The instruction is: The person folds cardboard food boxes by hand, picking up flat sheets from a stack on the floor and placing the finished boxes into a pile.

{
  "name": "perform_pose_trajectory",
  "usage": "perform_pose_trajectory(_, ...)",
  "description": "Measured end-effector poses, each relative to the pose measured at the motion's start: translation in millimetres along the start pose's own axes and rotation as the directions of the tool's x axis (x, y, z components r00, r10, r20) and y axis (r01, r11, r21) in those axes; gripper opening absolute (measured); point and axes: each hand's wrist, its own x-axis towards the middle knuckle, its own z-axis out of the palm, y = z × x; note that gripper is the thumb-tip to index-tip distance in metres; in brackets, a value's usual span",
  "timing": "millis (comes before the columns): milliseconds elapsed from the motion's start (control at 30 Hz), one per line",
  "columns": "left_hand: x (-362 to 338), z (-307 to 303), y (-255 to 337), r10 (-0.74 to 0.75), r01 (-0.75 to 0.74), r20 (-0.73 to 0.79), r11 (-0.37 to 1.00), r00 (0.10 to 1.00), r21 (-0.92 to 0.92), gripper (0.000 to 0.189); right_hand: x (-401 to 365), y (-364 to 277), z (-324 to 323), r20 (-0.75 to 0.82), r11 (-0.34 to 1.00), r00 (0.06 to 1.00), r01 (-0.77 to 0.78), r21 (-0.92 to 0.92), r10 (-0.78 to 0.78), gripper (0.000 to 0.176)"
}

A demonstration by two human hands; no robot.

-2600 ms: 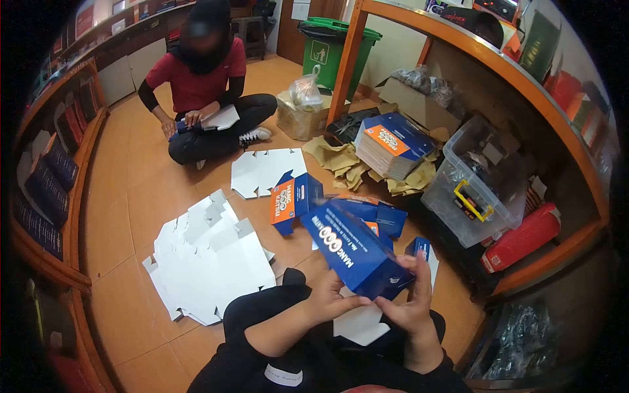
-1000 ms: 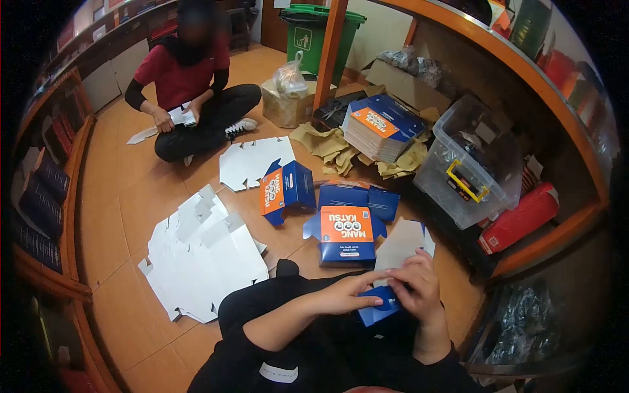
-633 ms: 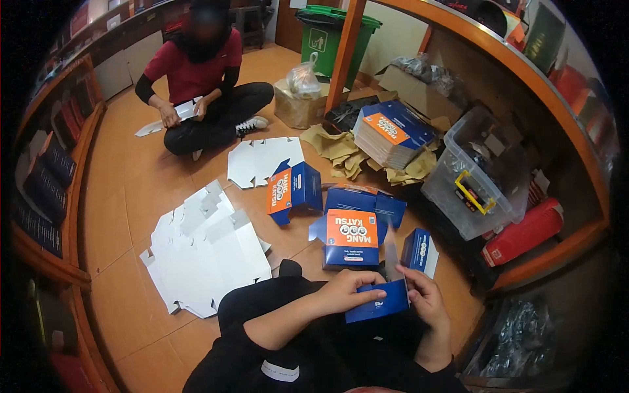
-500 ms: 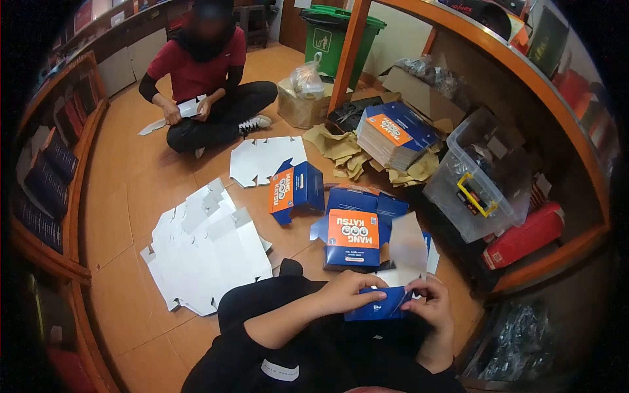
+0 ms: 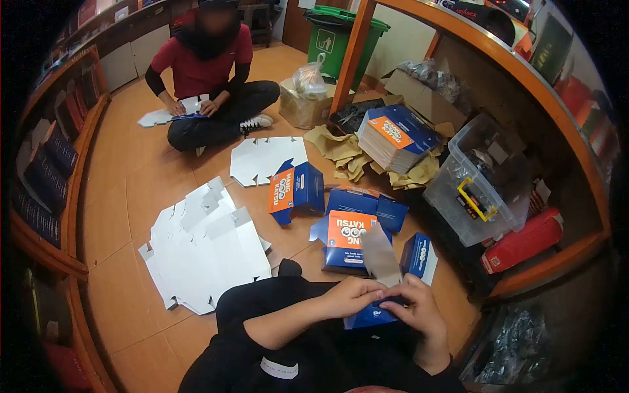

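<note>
A blue cardboard box point(image 5: 368, 319), partly folded, rests over my lap with a pale flap point(image 5: 380, 254) standing up from it. My left hand point(image 5: 354, 296) lies over the box's left upper edge, fingers closed on it. Opposite, my right hand point(image 5: 419, 309) pinches the box near the base of the flap. The two sets of fingertips nearly meet and hide the fold between them. Just ahead stands an orange-and-blue box point(image 5: 344, 259), and a smaller blue box piece point(image 5: 417, 255) lies beyond my right hand.
White box blanks point(image 5: 206, 252) are piled at left, with another white blank point(image 5: 265, 160) farther off. A partly folded box point(image 5: 298, 190) sits mid-floor. A seated co-worker point(image 5: 209, 78) handles cardboard. A stack of flat boxes point(image 5: 396, 137) and a clear bin point(image 5: 481, 180) line the right-hand shelf.
My right hand has shifted left, closer to my left hand. The upright flap has swung left and now overlaps the box ahead. The co-worker's hands have lowered, with blue cardboard now showing.
</note>
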Motion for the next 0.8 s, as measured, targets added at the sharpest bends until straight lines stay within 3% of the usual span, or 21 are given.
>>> perform_pose_trajectory(67,1.0,-1.1,-5.7,-0.002,-0.003,-0.043,0.994,0.999,-0.105,0.029,0.9,-9.5,-0.9,0.066,0.998,0.996,-0.059,0.020,0.058,0.035)
perform_pose_trajectory(167,6.8,-1.3,-7.6,0.081,-0.209,-0.450,0.947,0.889,-0.243,0.024,-1.1,-1.1,14.3,-0.280,0.985,0.949,0.112,-0.129,-0.144,0.037)
perform_pose_trajectory(200,9.1,-5.5,-11.2,0.069,-0.280,-0.473,0.877,0.878,-0.391,0.034,-2.0,-2.6,14.0,-0.283,0.981,0.942,0.147,-0.130,-0.178,0.043)
perform_pose_trajectory(300,-2.4,-12.8,12.3,-0.106,-0.245,-0.455,0.723,0.884,-0.646,0.045,7.9,-11.3,22.8,-0.056,0.906,0.944,0.294,-0.306,-0.325,0.053)
perform_pose_trajectory(333,-2.6,-8.7,27.1,-0.069,-0.327,-0.462,0.615,0.884,-0.718,0.052,9.8,-7.9,31.0,-0.049,0.901,0.946,0.288,-0.324,-0.320,0.063)
perform_pose_trajectory(433,-5.2,-7.0,37.9,-0.101,-0.319,-0.426,0.517,0.899,-0.795,0.050,14.0,2.8,44.9,-0.227,0.962,0.945,0.194,-0.193,-0.237,0.066)
perform_pose_trajectory(467,-5.5,-7.6,32.9,-0.081,-0.320,-0.437,0.566,0.896,-0.760,0.051,15.5,-0.7,43.6,-0.219,0.965,0.953,0.168,-0.200,-0.211,0.056)
perform_pose_trajectory(567,-2.2,-10.2,9.7,-0.134,-0.078,-0.379,0.866,0.916,-0.495,0.045,17.8,7.0,42.6,-0.279,0.956,0.924,0.209,-0.204,-0.262,0.042)
perform_pose_trajectory(600,-0.8,-10.7,8.6,0.123,-0.176,-0.485,0.982,0.866,-0.065,0.041,16.8,11.1,41.5,-0.275,0.957,0.921,0.238,-0.166,-0.277,0.040)
perform_pose_trajectory(700,-6.2,-13.6,18.7,-0.032,-0.140,-0.431,0.922,0.902,-0.362,0.038,14.6,17.3,39.1,-0.267,0.955,0.917,0.278,-0.103,-0.296,0.037)
perform_pose_trajectory(733,-5.1,-15.5,13.2,-0.081,-0.067,-0.427,0.945,0.901,-0.319,0.038,14.9,16.3,39.7,-0.266,0.958,0.922,0.260,-0.117,-0.283,0.036)
perform_pose_trajectory(800,-5.8,-10.6,11.9,0.104,-0.132,-0.450,0.991,0.887,-0.033,0.039,17.8,9.8,42.7,-0.278,0.960,0.927,0.201,-0.194,-0.251,0.036)
